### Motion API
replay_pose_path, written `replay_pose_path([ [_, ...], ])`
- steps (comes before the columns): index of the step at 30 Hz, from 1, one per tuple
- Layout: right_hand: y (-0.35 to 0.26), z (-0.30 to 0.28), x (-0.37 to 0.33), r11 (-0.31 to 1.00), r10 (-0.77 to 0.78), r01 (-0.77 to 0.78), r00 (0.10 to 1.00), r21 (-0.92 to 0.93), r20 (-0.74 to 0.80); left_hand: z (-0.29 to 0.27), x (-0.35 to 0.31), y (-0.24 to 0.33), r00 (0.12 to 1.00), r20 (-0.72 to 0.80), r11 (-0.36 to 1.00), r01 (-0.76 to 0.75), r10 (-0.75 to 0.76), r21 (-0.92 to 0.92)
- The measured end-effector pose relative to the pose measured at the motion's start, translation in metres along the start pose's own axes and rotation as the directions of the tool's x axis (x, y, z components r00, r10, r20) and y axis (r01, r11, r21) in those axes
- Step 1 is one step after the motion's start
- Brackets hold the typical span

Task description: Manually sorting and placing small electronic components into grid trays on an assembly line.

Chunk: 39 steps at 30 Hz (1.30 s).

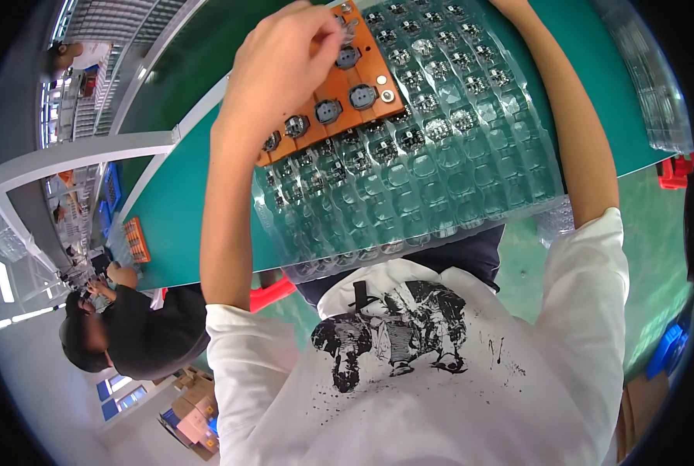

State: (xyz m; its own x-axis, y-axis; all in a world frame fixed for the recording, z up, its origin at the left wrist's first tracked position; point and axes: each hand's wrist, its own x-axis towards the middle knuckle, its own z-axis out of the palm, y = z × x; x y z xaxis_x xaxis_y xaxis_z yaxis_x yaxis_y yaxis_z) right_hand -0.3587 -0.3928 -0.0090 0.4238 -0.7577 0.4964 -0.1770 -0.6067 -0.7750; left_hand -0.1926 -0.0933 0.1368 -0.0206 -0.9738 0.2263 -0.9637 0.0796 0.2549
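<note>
My left hand [293,58] is over an orange fixture plate [378,71], its fingers curled together near the plate's far end. A small shiny piece shows at the fingertips; I cannot make out what it is. Round dark grey parts [328,111] sit in the plate's recesses, and a silver screw head [387,96] is at its corner. Beneath and beside the plate lies a clear plastic blister tray [456,186]. Small metal-and-black components [440,68] fill its far pockets, while its near pockets look bare. My right forearm [572,101] reaches along the tray's right side; the hand is beyond the upper edge.
The tray rests on a green-topped bench [184,210], reaching past its near edge. More clear trays [654,85] are stacked at the right. A white frame bar [75,159] crosses at left. A co-worker in dark clothes [145,326] sits at left, near another orange fixture [137,239].
</note>
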Motion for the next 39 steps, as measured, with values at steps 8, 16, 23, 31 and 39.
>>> replay_pose_path([
  [8,-0.012,0.000,-0.001,0.999,0.043,-0.043,0.999,-0.011,0.006,0.017,-0.007,0.001,0.990,-0.043,0.985,-0.129,0.135,0.118],
  [16,-0.034,-0.004,-0.009,0.998,0.061,-0.061,0.998,-0.015,0.006,0.011,-0.010,-0.003,0.987,0.061,0.967,-0.156,0.147,0.199],
  [23,-0.034,-0.006,-0.009,0.998,0.067,-0.067,0.998,-0.021,0.010,0.023,-0.015,0.006,0.998,0.023,0.985,-0.055,0.052,0.163],
  [31,-0.040,-0.008,-0.008,0.998,0.065,-0.065,0.998,-0.027,0.020,0.047,-0.029,0.084,0.990,0.020,0.990,-0.137,0.138,-0.040],
  [39,-0.040,-0.004,-0.009,0.998,0.055,-0.055,0.998,-0.018,-0.001,0.081,-0.015,0.096,0.968,0.024,0.965,-0.250,0.249,0.075],
])
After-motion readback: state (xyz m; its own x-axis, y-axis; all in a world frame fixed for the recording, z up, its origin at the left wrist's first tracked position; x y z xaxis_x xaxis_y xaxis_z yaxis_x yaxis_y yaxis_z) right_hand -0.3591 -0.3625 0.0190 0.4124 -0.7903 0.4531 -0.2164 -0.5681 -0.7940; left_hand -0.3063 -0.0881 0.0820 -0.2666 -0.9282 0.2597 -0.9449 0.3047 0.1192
